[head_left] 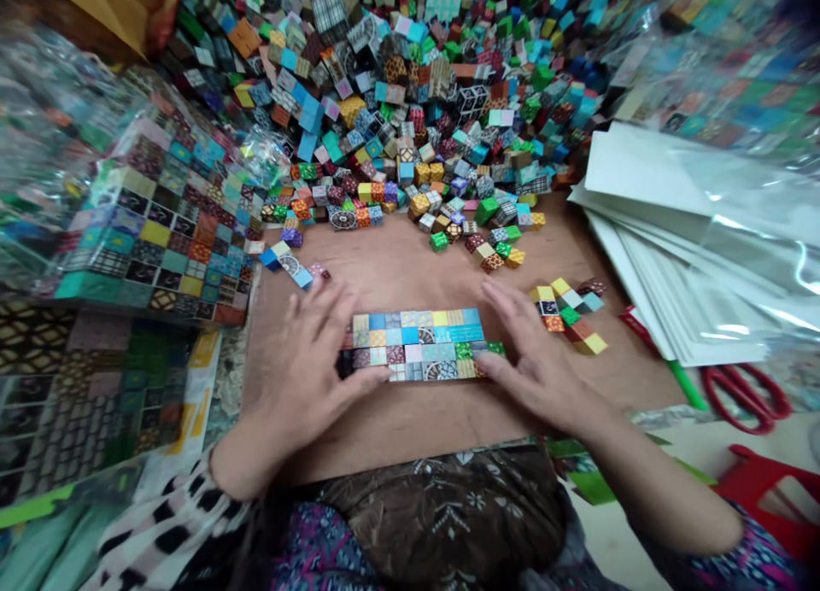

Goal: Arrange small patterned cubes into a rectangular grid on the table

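A flat block of small patterned cubes (pixel 416 343), set in neat rows, lies on the brown board (pixel 410 416) in front of me. My left hand (pixel 313 343) is at its left end, fingers spread and thumb along the near left edge. At the right end is my right hand (pixel 538 360), its fingers apart and the thumb at the near right corner. Both hands frame the rows from the sides without wrapping round them. A green cube (pixel 495 349) shows beside the right thumb. Whether the left fingertips press on the end cubes is hidden.
A large heap of loose cubes (pixel 416 104) fills the back. Plastic-wrapped cube blocks (pixel 172 224) stand at left. A small cluster of cubes (pixel 570 313) lies right of my right hand. White cards (pixel 659 249), red-handled scissors (pixel 746 399) and a green pen (pixel 687 386) are at right.
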A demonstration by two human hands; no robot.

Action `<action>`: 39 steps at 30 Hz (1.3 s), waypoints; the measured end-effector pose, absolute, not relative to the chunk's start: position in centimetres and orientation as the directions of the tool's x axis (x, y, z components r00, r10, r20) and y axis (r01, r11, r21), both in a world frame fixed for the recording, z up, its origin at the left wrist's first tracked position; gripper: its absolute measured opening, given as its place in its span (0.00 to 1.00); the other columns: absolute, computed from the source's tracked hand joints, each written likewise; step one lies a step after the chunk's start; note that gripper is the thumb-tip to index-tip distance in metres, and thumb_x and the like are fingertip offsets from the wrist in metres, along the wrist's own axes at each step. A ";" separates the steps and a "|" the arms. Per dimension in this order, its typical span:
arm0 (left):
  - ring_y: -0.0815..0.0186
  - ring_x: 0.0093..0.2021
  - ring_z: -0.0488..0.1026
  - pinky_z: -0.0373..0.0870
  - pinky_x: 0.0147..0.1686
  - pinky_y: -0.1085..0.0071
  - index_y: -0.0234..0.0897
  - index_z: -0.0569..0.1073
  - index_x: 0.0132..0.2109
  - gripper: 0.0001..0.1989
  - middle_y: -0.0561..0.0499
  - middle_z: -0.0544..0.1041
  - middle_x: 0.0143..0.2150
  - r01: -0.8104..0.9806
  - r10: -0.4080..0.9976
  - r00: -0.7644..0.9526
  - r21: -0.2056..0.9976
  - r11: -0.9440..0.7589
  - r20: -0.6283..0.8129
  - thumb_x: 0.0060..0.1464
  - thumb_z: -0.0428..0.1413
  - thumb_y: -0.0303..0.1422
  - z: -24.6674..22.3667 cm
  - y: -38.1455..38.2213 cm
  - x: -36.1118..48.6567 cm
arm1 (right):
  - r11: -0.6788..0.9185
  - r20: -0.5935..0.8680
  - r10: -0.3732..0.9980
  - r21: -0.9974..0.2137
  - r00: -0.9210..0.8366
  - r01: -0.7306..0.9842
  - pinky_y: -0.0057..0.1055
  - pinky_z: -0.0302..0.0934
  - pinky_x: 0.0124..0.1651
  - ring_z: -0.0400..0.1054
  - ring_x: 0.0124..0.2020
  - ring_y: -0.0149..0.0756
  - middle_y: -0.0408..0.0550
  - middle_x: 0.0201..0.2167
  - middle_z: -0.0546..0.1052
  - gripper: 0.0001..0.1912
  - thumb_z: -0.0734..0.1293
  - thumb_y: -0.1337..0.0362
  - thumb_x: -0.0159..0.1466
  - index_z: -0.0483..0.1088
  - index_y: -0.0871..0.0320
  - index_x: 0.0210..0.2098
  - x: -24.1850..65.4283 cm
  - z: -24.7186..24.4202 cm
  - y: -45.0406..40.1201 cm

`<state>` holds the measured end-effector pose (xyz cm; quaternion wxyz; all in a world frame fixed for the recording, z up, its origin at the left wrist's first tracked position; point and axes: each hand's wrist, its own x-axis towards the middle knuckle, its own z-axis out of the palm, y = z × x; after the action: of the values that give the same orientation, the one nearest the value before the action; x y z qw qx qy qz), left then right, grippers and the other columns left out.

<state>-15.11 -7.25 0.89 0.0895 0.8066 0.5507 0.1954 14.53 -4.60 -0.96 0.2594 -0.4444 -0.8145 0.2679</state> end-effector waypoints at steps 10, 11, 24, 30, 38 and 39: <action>0.56 0.69 0.57 0.53 0.68 0.51 0.46 0.55 0.69 0.28 0.46 0.58 0.70 0.522 0.978 -0.209 0.844 0.121 -0.011 0.65 0.47 0.45 -0.5 -9.8 -14.4 | 0.358 0.141 0.924 -0.642 -0.354 0.678 0.55 0.47 0.68 0.42 0.71 0.49 0.54 0.71 0.47 0.33 0.51 0.49 0.72 0.37 0.49 0.71 13.1 -2.3 -5.1; 0.57 0.69 0.57 0.52 0.68 0.51 0.46 0.56 0.69 0.28 0.46 0.58 0.70 0.519 0.978 -0.207 0.845 0.131 -0.025 0.65 0.47 0.45 -0.3 -9.7 -14.3 | 0.367 0.135 0.920 -0.631 -0.369 0.684 0.56 0.47 0.68 0.42 0.71 0.49 0.54 0.71 0.47 0.33 0.51 0.49 0.72 0.36 0.49 0.71 12.9 -2.3 -5.0; 0.57 0.68 0.57 0.57 0.66 0.50 0.49 0.48 0.71 0.29 0.47 0.58 0.70 0.616 0.987 -0.157 0.785 0.065 0.041 0.65 0.46 0.36 -2.4 -9.6 -14.4 | 0.422 0.167 0.900 -0.569 -0.403 0.705 0.56 0.50 0.66 0.45 0.70 0.50 0.57 0.69 0.51 0.32 0.53 0.50 0.71 0.41 0.51 0.70 11.8 -2.6 -5.0; 0.56 0.67 0.60 0.58 0.65 0.49 0.49 0.52 0.70 0.28 0.47 0.62 0.68 0.602 0.983 -0.178 0.795 0.079 0.037 0.65 0.46 0.35 -2.6 -9.6 -14.1 | 0.456 0.205 0.889 -0.491 -0.410 0.743 0.57 0.52 0.65 0.48 0.68 0.51 0.59 0.67 0.55 0.31 0.53 0.50 0.71 0.42 0.51 0.70 11.4 -3.2 -5.1; 0.57 0.66 0.60 0.53 0.67 0.48 0.47 0.56 0.68 0.27 0.45 0.64 0.66 0.619 0.983 -0.177 0.782 0.074 0.047 0.64 0.47 0.37 -2.0 -9.3 -13.9 | 0.535 0.214 0.844 -0.399 -0.492 0.744 0.53 0.51 0.66 0.50 0.68 0.50 0.60 0.66 0.59 0.31 0.52 0.51 0.72 0.43 0.55 0.70 11.0 -3.1 -4.9; 0.57 0.67 0.60 0.53 0.67 0.48 0.47 0.55 0.68 0.27 0.45 0.63 0.67 0.613 0.984 -0.169 0.788 0.066 0.049 0.64 0.47 0.37 -2.1 -9.3 -13.9 | 0.542 0.209 0.839 -0.391 -0.502 0.744 0.52 0.50 0.67 0.50 0.68 0.49 0.59 0.66 0.59 0.31 0.52 0.51 0.72 0.42 0.55 0.70 11.0 -3.1 -4.9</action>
<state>-13.94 -9.30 -2.11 0.2659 0.5871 0.6801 0.3494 10.99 -4.85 -3.09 0.1898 -0.4616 -0.8573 0.1261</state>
